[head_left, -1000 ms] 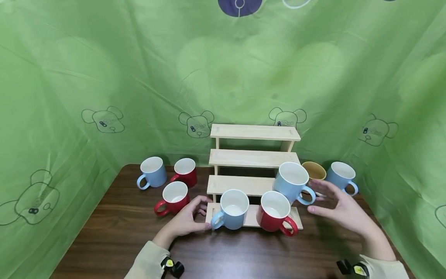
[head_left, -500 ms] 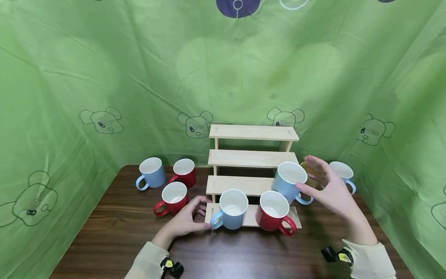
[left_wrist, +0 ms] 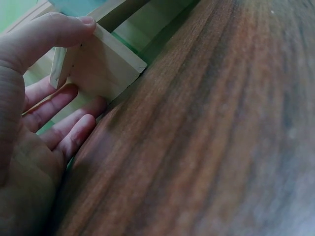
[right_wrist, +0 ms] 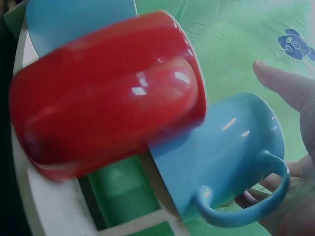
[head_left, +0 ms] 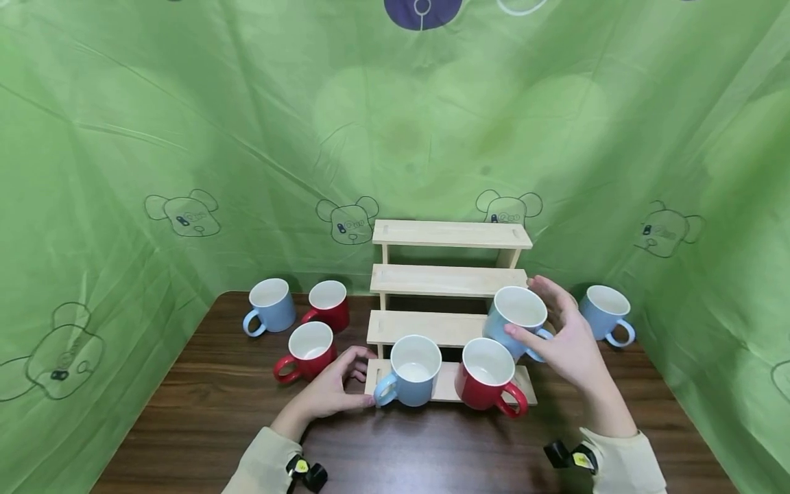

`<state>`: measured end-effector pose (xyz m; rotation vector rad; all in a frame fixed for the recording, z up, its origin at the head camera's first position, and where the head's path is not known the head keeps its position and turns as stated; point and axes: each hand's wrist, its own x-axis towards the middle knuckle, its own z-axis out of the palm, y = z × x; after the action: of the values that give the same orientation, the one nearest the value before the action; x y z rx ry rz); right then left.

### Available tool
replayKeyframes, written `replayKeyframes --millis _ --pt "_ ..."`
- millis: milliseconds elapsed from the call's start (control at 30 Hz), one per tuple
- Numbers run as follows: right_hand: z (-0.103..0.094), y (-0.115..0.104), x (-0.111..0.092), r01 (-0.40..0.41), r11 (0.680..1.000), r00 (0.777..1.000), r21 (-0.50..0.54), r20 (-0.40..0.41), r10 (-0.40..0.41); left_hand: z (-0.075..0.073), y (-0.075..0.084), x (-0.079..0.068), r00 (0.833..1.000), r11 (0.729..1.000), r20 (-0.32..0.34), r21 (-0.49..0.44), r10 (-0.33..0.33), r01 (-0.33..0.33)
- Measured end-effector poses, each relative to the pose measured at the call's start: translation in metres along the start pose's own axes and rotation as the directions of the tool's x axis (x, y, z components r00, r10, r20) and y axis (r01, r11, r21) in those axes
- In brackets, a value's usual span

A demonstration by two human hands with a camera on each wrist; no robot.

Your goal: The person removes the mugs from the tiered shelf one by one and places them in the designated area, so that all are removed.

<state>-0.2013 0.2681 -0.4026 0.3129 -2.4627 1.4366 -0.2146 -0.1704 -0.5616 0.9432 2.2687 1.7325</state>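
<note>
Blue mug (head_left: 513, 317) upright on 2nd tier from bottom of stand (head_left: 426, 328), approx. 3–4 o'clock; red mug (head_left: 484, 377) on tier 1, at its 7 o'clock. R hand (head_left: 564, 336) around blue mug from 3 o'clock, thumb & fingers apart; finger contact: can't tell. L hand (head_left: 333, 387) grips stand's 8 o'clock end. Step, prob.: positioning blue mug, stand braced. Next move likely calls for even grip w/o bumping red mug.

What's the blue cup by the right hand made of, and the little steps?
The blue mug looks like glazed ceramic, glossy with bright highlights, though plastic is possible. The step shelf seems bare wood: pale, matt boards.
</note>
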Motion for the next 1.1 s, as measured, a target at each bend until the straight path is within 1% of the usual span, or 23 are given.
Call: replayKeyframes --millis 133,233,400,533,800,933,1100 --pt "0.0034 0.0031 -0.0037 -0.018 1.0 1.0 -0.024 -0.023 0.018 0.002 -0.0005 0.0004 0.999 0.999 0.006 0.002 -0.046 0.046" --pt "0.0035 0.0038 -0.0048 -0.039 0.998 0.999 -0.043 -0.032 0.037 0.0026 0.0002 -0.0005 0.998 0.998 0.009 0.002 -0.059 0.059" --pt "0.0026 0.0025 -0.0039 -0.074 0.995 0.996 -0.066 -0.05 0.071 0.0021 0.0001 -0.0006 1.0 1.0 0.006 0.002 -0.026 0.026" --pt "0.0039 0.0021 -0.002 -0.106 0.991 0.994 -0.079 -0.044 0.103 0.0008 -0.0004 -0.0001 1.0 1.0 -0.007 0.007 -0.014 0.014" --pt "0.0047 0.0073 -0.0002 -0.109 0.991 0.993 -0.082 -0.045 0.105 0.0003 -0.0004 0.0015 0.999 0.999 0.0 0.017 -0.032 0.032" --pt "0.0055 0.0082 -0.0005 -0.123 0.987 0.992 -0.1 -0.048 0.118 -0.0002 0.0001 0.001 0.999 0.999 0.003 0.021 -0.044 0.044" --pt "0.0058 0.0083 -0.0006 -0.124 0.986 0.991 -0.111 -0.067 0.117 -0.0005 -0.0002 0.001 0.999 0.998 0.003 0.029 -0.054 0.054"
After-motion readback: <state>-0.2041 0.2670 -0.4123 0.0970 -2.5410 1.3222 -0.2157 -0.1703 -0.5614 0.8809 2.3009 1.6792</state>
